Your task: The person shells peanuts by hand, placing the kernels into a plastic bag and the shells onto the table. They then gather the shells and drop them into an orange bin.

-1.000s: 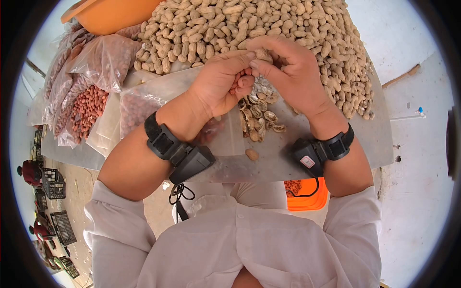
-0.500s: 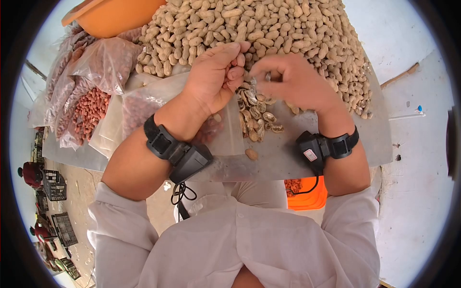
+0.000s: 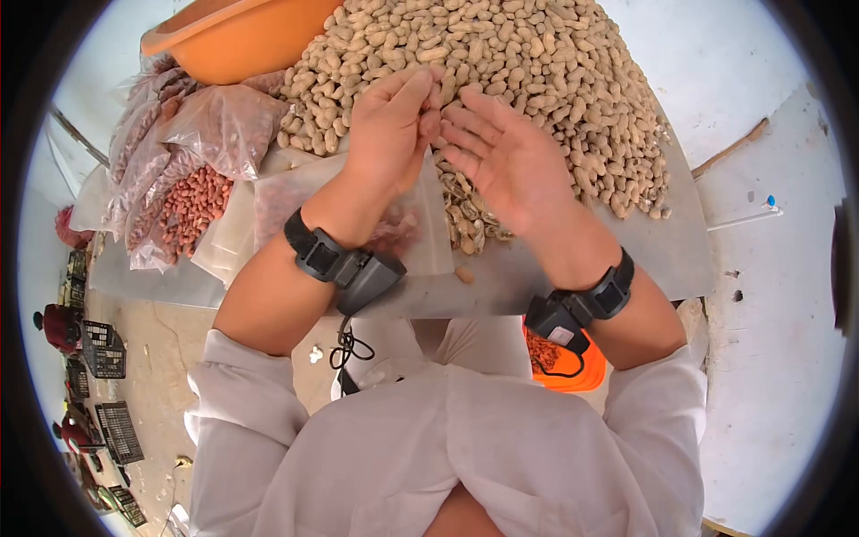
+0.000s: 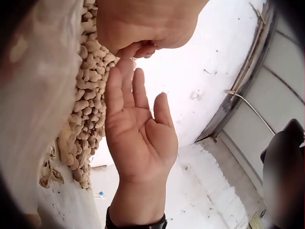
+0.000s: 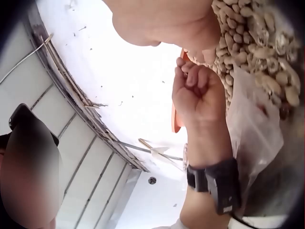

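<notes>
In the head view my left hand point(image 3: 386, 125) is above the near edge of the heap of unshelled peanuts point(image 3: 537, 54), its fingers curled inward. The right wrist view shows the same curled left hand point(image 5: 199, 90) from the palm side; I cannot tell whether anything lies inside its fingers. My right hand point(image 3: 514, 170) is held palm up just beside it, fingers extended and bare. From the left wrist, the right palm point(image 4: 140, 138) shows nothing on it. Broken peanut shells point(image 3: 467, 219) lie beneath the hands, partly covered by the right one.
Clear bags of red kernels point(image 3: 215, 125) lie at the left, with loose red kernels point(image 3: 192, 206) showing. A flat plastic bag point(image 3: 304, 197) is under the left forearm. An orange basin point(image 3: 242, 40) stands behind; an orange tub point(image 3: 582, 371) sits below the table edge point(image 3: 501, 300).
The right hand has come away from the peanut both hands were at, and has turned palm up with its fingers spread out. The left hand stays curled. The head view has shifted slightly.
</notes>
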A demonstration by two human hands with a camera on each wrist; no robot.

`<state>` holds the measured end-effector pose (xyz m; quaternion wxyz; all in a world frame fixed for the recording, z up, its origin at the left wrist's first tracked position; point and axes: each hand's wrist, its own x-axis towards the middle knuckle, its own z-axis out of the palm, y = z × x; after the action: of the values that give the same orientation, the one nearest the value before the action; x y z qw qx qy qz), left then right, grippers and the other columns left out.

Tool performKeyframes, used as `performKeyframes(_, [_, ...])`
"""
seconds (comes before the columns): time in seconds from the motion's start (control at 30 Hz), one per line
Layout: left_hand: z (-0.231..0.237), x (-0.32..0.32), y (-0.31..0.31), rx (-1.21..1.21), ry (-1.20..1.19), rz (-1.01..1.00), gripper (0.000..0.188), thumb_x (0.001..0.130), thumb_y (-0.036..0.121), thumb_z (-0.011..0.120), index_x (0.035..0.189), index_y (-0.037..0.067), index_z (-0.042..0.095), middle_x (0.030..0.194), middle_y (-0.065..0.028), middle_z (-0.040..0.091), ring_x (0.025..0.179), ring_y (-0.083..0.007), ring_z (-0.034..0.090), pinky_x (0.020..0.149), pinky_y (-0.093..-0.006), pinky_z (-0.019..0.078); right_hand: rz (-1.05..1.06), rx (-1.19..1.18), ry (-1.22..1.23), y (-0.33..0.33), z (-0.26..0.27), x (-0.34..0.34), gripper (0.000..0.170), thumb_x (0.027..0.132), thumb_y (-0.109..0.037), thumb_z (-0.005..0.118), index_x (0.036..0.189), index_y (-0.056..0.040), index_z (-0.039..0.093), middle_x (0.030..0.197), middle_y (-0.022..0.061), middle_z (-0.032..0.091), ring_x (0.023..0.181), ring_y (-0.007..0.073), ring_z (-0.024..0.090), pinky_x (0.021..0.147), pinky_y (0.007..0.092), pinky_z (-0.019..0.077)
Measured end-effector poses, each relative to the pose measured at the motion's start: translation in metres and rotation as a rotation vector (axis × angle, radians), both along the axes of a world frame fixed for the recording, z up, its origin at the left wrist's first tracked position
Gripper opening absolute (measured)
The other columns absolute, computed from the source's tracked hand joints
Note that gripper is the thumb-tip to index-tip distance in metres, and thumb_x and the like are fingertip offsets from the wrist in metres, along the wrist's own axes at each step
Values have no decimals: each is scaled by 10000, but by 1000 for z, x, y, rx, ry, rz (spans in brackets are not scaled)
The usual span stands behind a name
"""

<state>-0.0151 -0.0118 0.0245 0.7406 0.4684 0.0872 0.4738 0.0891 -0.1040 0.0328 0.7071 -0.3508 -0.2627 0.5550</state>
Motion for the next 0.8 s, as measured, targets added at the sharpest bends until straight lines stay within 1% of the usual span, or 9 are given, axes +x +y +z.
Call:
performKeyframes(0.03, [6, 0, -5, 57, -1, 11, 192, 920, 142, 485, 1004, -14, 557, 688, 8, 525, 516, -49, 400, 437, -168, 313, 5, -4, 85, -2, -3, -8, 456, 944, -297, 377, 1238, 49, 409, 1140, 127, 523, 1032, 228, 514, 907, 362, 425])
performKeyframes(0.13, [26, 1, -24, 359, 293, 200, 196, 911, 148, 498, 988, -3, 597, 697, 14, 549, 546, -57, 447, 477, -167, 349, 16, 104, 326, -5, -3, -27, 396, 947, -301, 371, 1170, 17, 447, 1098, 113, 523, 1003, 214, 510, 891, 344, 425])
performKeyframes(0.23, [22, 10, -26, 987, 314, 434, 177, 885, 147, 533, 946, 16, 636, 728, -21, 595, 598, -101, 511, 525, -199, 394, -62, 262, 463, -3, 0, -40, 339, 954, -285, 356, 1110, -12, 480, 1068, 87, 531, 945, 181, 524, 855, 308, 443])
performKeyframes(0.33, [24, 6, -29, 1266, 427, 418, 175, 860, 168, 561, 921, 30, 650, 773, -70, 622, 659, -172, 553, 611, -267, 436, -80, 354, 565, -2, -4, -41, 313, 964, -266, 325, 1064, -28, 501, 1034, 63, 549, 886, 149, 540, 817, 281, 465])
performKeyframes(0.43, [16, 7, -23, 1328, 393, 377, 250, 871, 226, 520, 949, 30, 653, 788, -99, 625, 693, -234, 549, 695, -335, 433, -22, 387, 601, -4, -12, -37, 314, 967, -270, 307, 1016, -35, 510, 973, 57, 569, 862, 160, 582, 764, 311, 521])
performKeyframes(0.53, [13, 10, -22, 1335, 296, 414, 273, 861, 285, 506, 910, 70, 666, 759, -80, 621, 710, -267, 554, 667, -366, 436, -77, 348, 605, -3, -18, -35, 320, 967, -270, 304, 998, -34, 517, 938, 54, 573, 846, 159, 584, 756, 314, 526])
performKeyframes(0.63, [14, 8, -23, 1416, 384, 405, 388, 918, 294, 372, 1113, 48, 600, 921, -123, 619, 871, -285, 525, 814, -373, 392, -191, 278, 613, 2, -24, -36, 323, 969, -262, 307, 996, -29, 528, 920, 48, 568, 824, 143, 560, 773, 291, 497])
performKeyframes(0.77, [8, 12, -15, 1492, 361, 532, 389, 928, 282, 351, 1171, 64, 563, 1062, -148, 576, 936, -304, 510, 858, -374, 373, -95, 337, 708, 6, -46, -29, 348, 972, -261, 298, 963, -20, 550, 816, 33, 549, 774, 127, 545, 739, 273, 485])
performKeyframes(0.8, [9, 11, -15, 1485, 377, 541, 390, 930, 282, 345, 1174, 66, 561, 1085, -153, 566, 943, -309, 510, 865, -375, 372, -142, 282, 693, 3, -39, -33, 353, 973, -259, 295, 967, -15, 550, 816, 33, 548, 773, 125, 542, 741, 268, 483])
